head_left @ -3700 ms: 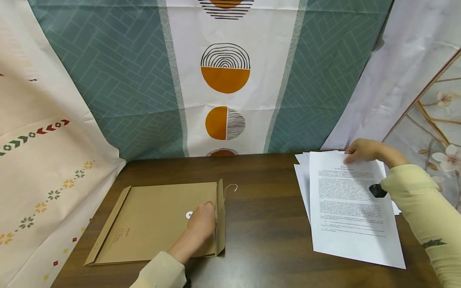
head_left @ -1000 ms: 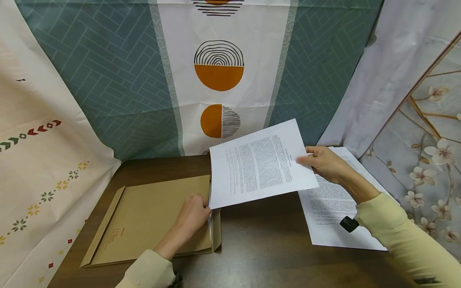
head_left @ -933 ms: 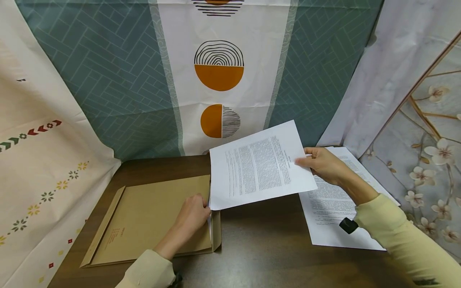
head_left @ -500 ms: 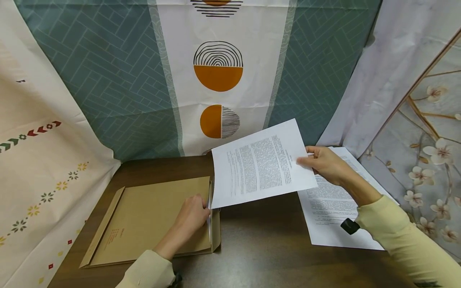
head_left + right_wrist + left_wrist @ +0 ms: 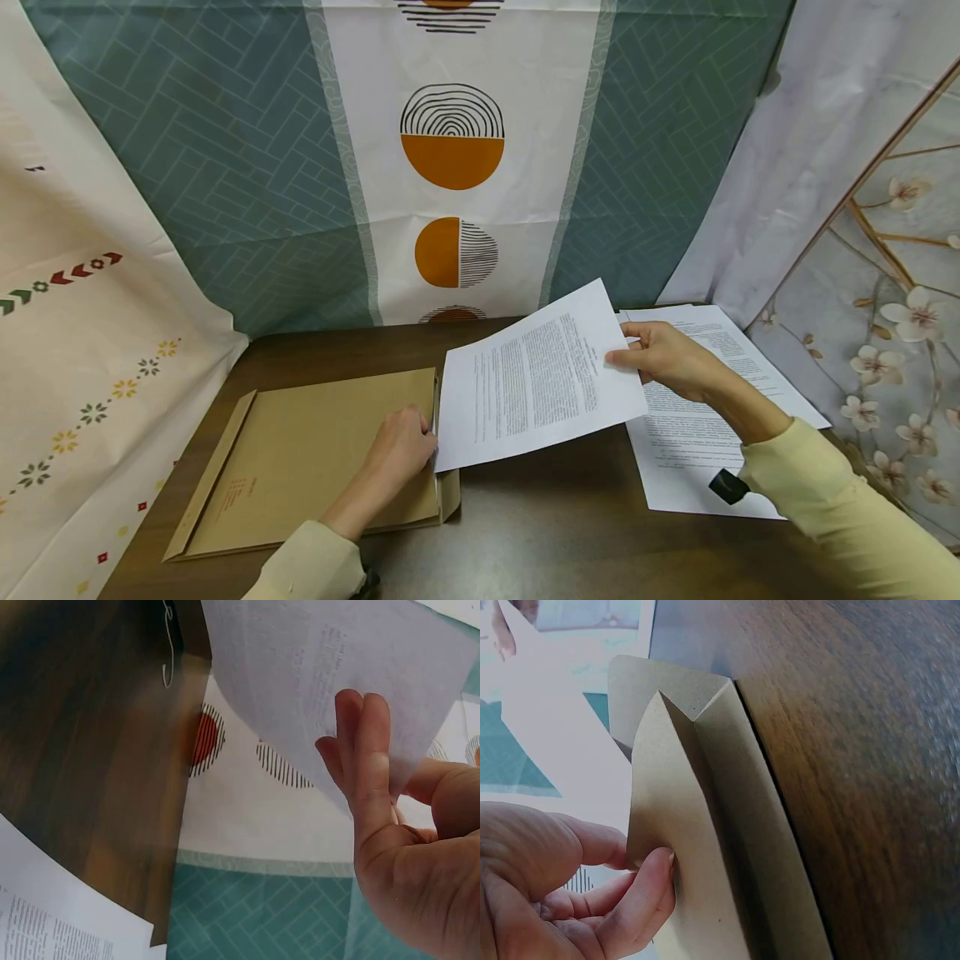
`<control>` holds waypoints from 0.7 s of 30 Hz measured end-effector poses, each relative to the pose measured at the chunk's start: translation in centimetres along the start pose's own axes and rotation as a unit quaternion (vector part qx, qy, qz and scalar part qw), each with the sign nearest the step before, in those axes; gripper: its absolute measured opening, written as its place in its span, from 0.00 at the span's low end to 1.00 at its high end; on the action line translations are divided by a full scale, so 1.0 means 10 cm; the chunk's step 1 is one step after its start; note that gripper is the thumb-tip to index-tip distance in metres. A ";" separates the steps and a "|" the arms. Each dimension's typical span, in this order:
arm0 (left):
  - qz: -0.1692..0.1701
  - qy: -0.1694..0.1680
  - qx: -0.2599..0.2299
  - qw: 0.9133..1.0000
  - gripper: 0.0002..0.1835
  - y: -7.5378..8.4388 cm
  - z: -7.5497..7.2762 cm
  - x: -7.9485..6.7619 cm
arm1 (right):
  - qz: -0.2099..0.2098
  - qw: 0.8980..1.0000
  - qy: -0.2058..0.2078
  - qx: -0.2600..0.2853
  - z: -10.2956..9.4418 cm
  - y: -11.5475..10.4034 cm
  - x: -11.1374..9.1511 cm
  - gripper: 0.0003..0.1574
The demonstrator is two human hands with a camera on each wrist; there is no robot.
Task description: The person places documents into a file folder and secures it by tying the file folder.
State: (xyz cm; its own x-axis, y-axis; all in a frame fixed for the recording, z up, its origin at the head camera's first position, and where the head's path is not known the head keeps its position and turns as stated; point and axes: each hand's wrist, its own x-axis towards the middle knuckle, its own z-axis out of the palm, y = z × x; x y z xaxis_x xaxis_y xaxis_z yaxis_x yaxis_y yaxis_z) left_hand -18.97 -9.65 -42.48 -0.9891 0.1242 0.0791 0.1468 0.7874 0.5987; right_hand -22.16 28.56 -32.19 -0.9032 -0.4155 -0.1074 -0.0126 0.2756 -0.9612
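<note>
On the left of the table lies a brown kraft document envelope (image 5: 315,458), its flap end facing right. My left hand (image 5: 399,446) pinches the top layer at the envelope's mouth; in the left wrist view the lifted edge (image 5: 676,802) stands apart from the lower layer, with the gusset showing between. A printed sheet of paper (image 5: 532,387) slants in the air, its left edge at the envelope's mouth. My right hand (image 5: 667,358) pinches this sheet by its right edge, thumb on the printed side and fingers (image 5: 371,742) behind it.
More printed sheets (image 5: 690,450) lie on the brown wooden table (image 5: 540,533) at the right, partly under my right arm. A white string (image 5: 169,645) shows beside the envelope. Patterned cloths (image 5: 465,167) hang behind and at both sides.
My right hand has taken a sheet from the papers at right and carried it left to the envelope's mouth, lately lowering it slightly. My left hand keeps its place at the envelope's edge.
</note>
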 end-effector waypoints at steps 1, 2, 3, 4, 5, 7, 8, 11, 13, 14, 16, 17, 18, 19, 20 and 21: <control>-0.001 0.003 0.003 1.000 0.22 0.00 0.00 0.00 | -0.001 1.000 -0.007 -0.001 0.01 0.00 0.00 0.32; -0.004 0.004 0.004 1.000 0.22 0.00 0.01 -0.01 | -0.001 1.000 -0.013 0.000 0.02 0.01 -0.01 0.32; -0.006 0.006 0.005 1.000 0.21 0.00 0.01 -0.01 | -0.002 1.000 -0.020 0.001 0.03 0.01 -0.01 0.33; -0.008 0.007 0.007 1.000 0.20 0.00 0.01 -0.01 | 0.000 1.000 -0.023 0.001 0.04 0.01 -0.02 0.33; -0.010 0.007 0.007 1.000 0.20 0.00 0.02 -0.01 | 0.000 1.000 -0.026 0.000 0.05 0.02 -0.03 0.33; -0.013 0.006 0.008 1.000 0.19 0.01 0.02 -0.01 | 0.000 1.000 -0.031 -0.003 0.05 0.02 -0.04 0.33; -0.015 0.005 0.009 1.000 0.19 0.01 0.02 -0.01 | -0.002 0.999 -0.034 -0.004 0.06 0.02 -0.06 0.33; -0.017 0.004 0.013 1.000 0.18 0.02 0.02 0.00 | -0.005 0.999 -0.049 -0.005 0.07 0.01 -0.09 0.33; -0.016 0.008 0.014 1.000 0.17 0.02 0.02 -0.01 | -0.006 0.998 -0.066 -0.005 0.09 0.00 -0.11 0.34; -0.016 0.009 0.015 1.000 0.17 0.02 0.02 -0.01 | -0.006 0.997 -0.076 -0.003 0.10 -0.01 -0.13 0.34; -0.014 0.011 0.017 1.000 0.18 0.02 0.02 0.00 | -0.007 0.996 -0.094 -0.002 0.13 -0.03 -0.15 0.33; -0.013 0.013 0.018 1.000 0.19 0.02 0.03 0.00 | -0.007 0.995 -0.102 -0.003 0.15 -0.04 -0.16 0.32; -0.011 0.015 0.019 1.000 0.20 0.02 0.03 0.01 | -0.006 0.994 -0.110 -0.005 0.16 -0.04 -0.17 0.31; -0.011 0.016 0.019 1.000 0.21 0.02 0.03 0.01 | -0.005 0.993 -0.115 -0.007 0.17 -0.05 -0.18 0.31; -0.012 0.015 0.018 1.000 0.21 0.02 0.03 0.01 | -0.003 0.993 -0.120 -0.009 0.18 -0.06 -0.20 0.30; -0.010 0.016 0.020 1.000 0.21 0.03 0.03 0.01 | -0.001 0.992 -0.123 -0.011 0.19 -0.07 -0.20 0.29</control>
State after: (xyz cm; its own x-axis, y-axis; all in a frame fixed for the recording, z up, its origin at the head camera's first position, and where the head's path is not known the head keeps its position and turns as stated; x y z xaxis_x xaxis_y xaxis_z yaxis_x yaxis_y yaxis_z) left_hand -19.02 -9.24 -42.57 -0.9917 0.0885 0.0935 0.1262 0.8126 0.5690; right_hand -19.48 27.55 -31.73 -0.7710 -0.6144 -0.1676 -0.0257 0.2929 -0.9558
